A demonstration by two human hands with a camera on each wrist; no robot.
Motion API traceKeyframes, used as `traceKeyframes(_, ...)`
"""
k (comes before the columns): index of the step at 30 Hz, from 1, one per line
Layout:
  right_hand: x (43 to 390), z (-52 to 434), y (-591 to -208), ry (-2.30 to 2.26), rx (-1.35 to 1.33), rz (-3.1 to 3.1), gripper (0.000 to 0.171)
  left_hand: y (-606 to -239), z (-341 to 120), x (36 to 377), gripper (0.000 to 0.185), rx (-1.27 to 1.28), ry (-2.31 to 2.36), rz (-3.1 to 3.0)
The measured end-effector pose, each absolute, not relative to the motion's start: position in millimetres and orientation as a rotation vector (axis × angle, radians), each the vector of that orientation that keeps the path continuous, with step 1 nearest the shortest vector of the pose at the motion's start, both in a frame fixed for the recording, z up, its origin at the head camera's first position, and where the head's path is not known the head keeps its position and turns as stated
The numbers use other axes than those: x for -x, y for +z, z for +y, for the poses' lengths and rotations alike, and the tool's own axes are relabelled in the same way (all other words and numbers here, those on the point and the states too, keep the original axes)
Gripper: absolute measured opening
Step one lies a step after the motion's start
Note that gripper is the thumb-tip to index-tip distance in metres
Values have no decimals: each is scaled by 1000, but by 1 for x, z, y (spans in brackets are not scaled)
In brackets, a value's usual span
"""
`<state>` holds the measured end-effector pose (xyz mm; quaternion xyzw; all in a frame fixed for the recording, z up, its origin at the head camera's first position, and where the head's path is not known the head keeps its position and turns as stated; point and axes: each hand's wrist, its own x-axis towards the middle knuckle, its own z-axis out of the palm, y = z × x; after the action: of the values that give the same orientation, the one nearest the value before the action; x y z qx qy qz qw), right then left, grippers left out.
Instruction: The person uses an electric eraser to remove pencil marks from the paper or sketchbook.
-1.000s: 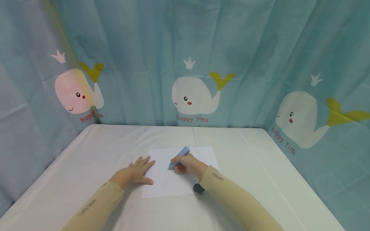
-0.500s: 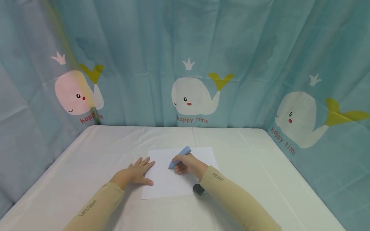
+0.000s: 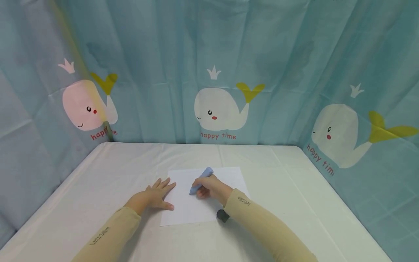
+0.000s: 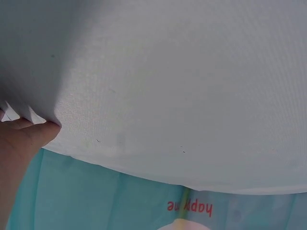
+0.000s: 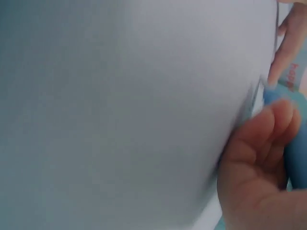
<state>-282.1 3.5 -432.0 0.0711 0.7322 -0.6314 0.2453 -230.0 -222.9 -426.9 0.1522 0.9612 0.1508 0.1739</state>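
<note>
A white sheet of paper [image 3: 209, 207] lies on the white table [image 3: 281, 189] in front of me. My right hand [image 3: 207, 187] grips a thick light-blue marker [image 3: 200, 180], tilted, with its tip down on the paper near the sheet's middle. In the right wrist view the curled fingers [image 5: 259, 158] wrap the blue marker [image 5: 296, 143]. My left hand [image 3: 154, 195] lies flat with fingers spread, its fingertips on the paper's left edge. The left wrist view shows only part of that hand [image 4: 21, 136] on the table surface [image 4: 168, 86].
A small black object [image 3: 223, 215], half hidden under my right sleeve, sits at the paper's near right corner. A teal curtain [image 3: 163, 54] printed with white whales closes off the table's back and both sides.
My right hand and the marker have shifted slightly left and toward me across the paper. The left hand has stayed in place.
</note>
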Motion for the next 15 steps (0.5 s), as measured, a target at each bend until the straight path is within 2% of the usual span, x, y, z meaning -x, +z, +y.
traceKeyframes(15, 284, 3, -431, -1725, -198, 1970, 18, -426, -223, 229, 95, -431, 426, 2718)
